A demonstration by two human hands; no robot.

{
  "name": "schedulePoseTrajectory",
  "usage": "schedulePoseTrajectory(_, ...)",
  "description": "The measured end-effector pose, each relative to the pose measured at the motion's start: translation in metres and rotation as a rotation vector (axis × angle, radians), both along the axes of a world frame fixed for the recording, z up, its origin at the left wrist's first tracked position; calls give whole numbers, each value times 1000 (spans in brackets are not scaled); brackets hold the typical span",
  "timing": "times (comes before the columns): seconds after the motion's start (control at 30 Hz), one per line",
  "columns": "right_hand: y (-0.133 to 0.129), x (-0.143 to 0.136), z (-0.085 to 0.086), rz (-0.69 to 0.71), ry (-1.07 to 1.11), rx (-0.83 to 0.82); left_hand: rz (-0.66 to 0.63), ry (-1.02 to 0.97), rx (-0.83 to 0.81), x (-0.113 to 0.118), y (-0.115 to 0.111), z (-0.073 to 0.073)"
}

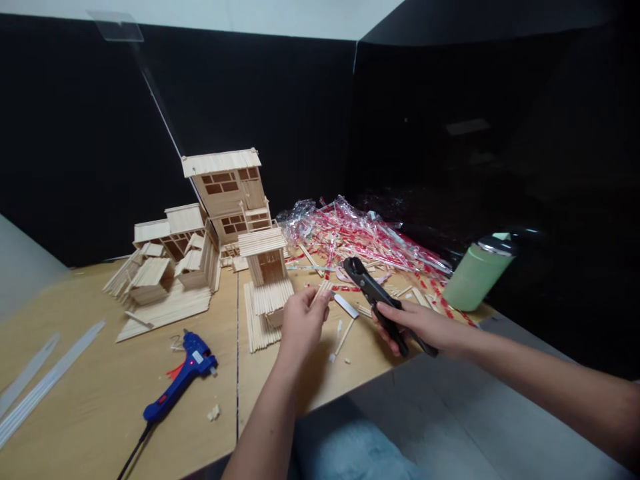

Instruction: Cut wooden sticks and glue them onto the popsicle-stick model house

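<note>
1. Currently, the left hand (305, 313) pinches a few short wooden sticks (325, 287) between thumb and fingers, above the tabletop (200, 413) near its front edge.
2. Right hand (417, 323): fingers wrapped around the handles of a black plier-type cutter (373, 290). Its head points up and toward the left hand, apart from the pinched sticks. Whether its jaws are parted cannot be told.
3. Just beside the left hand: a small stick-built house model (263, 267) on a slatted base, its lower right corner partly hidden by that hand. Contact between the two cannot be told.
4. Behind this model stands a two-storey stick house (227, 190); to its left, a group of low stick buildings (163, 267) on a slatted base.
5. Blue hot glue gun (183, 373) lies left of the left forearm, a red light showing on its body, cord running to the lower edge of view.
6. Beyond the hands: a heap of clear and red plastic wrappers (360, 230) with loose sticks. Pale green bottle (475, 277) stands at right.
7. White strips (55, 373) lie at far left.
</note>
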State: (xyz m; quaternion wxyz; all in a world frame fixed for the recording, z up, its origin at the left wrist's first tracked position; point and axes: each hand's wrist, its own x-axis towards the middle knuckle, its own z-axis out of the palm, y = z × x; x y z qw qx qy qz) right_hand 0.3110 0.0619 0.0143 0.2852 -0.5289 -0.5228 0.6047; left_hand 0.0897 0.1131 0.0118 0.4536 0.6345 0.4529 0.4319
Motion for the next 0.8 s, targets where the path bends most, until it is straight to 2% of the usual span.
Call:
schedulePoseTrajectory(0.07,-4,2,-1,61,5,0,-86,-128,-90,-3,-2,0)
schedulePoseTrajectory(0.13,-9,3,-2,131,-63,71,-147,-174,-143,-4,-6,3)
schedulePoseTrajectory(0.33,-17,3,9,303,-338,354,-191,-122,-125,-7,-11,10)
schedulePoseTrajectory(0.47,-22,3,20,291,-491,414,-190,-84,-72,-8,-10,7)
schedulePoseTrajectory(0.63,-26,3,26,275,-598,440,-188,-35,-34,-8,-12,7)
schedulePoseTrajectory(0.8,-25,4,24,282,-607,430,-66,192,144,-6,-16,10)
